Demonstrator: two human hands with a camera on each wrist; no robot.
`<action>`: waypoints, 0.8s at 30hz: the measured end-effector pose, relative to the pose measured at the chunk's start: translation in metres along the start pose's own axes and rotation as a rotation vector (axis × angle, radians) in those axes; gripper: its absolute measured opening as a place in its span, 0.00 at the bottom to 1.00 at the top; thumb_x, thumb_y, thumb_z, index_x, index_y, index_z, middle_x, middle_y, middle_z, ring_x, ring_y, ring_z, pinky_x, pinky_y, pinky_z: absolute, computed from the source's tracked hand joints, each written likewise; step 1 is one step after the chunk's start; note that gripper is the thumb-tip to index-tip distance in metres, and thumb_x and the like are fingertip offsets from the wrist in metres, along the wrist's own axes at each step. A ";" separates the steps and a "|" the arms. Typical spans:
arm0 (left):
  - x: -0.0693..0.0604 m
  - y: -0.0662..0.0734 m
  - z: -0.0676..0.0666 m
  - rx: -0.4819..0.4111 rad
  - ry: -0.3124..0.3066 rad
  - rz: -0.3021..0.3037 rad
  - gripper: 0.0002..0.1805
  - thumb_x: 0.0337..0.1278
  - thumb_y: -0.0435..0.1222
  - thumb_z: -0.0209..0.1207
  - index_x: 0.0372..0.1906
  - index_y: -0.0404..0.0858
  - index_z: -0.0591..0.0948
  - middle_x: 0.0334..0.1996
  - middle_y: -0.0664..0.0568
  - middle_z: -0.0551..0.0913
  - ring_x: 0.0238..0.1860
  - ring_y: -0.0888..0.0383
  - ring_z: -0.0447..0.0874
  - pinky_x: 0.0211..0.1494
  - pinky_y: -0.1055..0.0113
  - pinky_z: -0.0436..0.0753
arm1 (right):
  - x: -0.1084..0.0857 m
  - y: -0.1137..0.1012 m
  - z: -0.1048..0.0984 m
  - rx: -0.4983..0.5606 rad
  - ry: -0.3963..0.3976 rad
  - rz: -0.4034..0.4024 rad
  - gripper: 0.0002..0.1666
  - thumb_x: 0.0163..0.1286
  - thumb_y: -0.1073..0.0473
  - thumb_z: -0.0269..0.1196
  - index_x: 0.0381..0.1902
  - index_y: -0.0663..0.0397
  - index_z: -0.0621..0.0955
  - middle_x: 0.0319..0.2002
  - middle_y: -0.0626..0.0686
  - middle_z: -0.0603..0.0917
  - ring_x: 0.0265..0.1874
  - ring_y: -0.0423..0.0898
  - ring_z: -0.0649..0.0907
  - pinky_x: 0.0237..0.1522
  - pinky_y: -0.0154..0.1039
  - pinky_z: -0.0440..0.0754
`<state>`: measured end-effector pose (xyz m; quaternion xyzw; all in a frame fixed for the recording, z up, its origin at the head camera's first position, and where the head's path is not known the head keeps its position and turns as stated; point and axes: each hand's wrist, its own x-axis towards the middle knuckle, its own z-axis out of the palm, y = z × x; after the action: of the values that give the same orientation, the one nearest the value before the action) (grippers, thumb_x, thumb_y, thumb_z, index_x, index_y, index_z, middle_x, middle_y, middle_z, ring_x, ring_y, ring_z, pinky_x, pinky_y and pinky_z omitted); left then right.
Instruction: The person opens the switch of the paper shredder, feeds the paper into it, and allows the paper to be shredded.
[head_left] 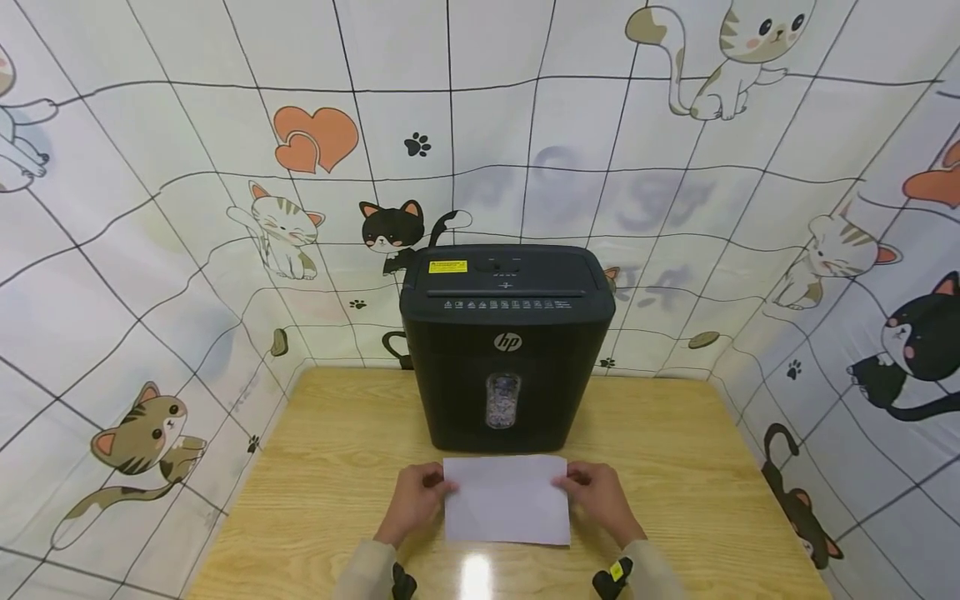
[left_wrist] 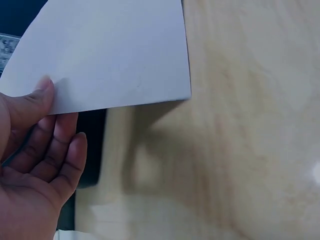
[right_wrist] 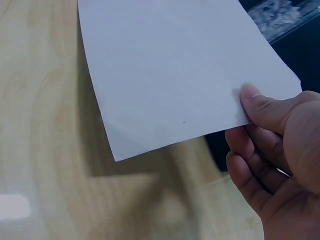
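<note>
A blank white sheet of paper is held up above the wooden table, in front of a black paper shredder. My left hand pinches its left edge, thumb on top and fingers beneath. On the opposite edge my right hand does the same. Both wrist views show the paper off the tabletop, its shadow falling on the wood. The left hand and the right hand each grip near a far corner. The shredder's feed slot lies on its top, beyond the paper.
The shredder's small window shows shredded bits inside. A yellow label is on its lid. The light wooden table extends to both sides, and a white cat-patterned sheet hangs behind and along the sides.
</note>
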<state>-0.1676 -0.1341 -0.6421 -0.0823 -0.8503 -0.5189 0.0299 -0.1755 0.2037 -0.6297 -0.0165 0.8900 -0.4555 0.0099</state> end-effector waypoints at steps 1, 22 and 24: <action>0.001 0.003 -0.001 0.001 0.008 0.007 0.07 0.55 0.32 0.73 0.26 0.40 0.86 0.23 0.54 0.86 0.25 0.69 0.74 0.32 0.73 0.76 | 0.001 -0.002 -0.002 0.012 0.003 0.010 0.05 0.63 0.56 0.75 0.29 0.47 0.88 0.29 0.44 0.89 0.27 0.36 0.79 0.32 0.31 0.77; 0.028 0.069 -0.036 -0.001 0.053 0.063 0.08 0.55 0.32 0.73 0.25 0.43 0.86 0.26 0.55 0.88 0.34 0.61 0.88 0.43 0.69 0.84 | 0.013 -0.059 -0.052 0.020 0.059 -0.107 0.05 0.64 0.56 0.74 0.37 0.49 0.91 0.35 0.48 0.92 0.32 0.40 0.81 0.36 0.32 0.78; 0.031 0.075 -0.040 0.004 0.063 0.073 0.08 0.55 0.32 0.73 0.25 0.44 0.86 0.26 0.57 0.87 0.34 0.62 0.87 0.43 0.69 0.84 | 0.014 -0.064 -0.057 -0.002 0.071 -0.129 0.05 0.64 0.55 0.74 0.37 0.48 0.91 0.35 0.47 0.92 0.34 0.39 0.83 0.39 0.33 0.81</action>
<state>-0.1867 -0.1325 -0.5537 -0.0971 -0.8463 -0.5182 0.0756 -0.1901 0.2115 -0.5447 -0.0575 0.8873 -0.4548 -0.0511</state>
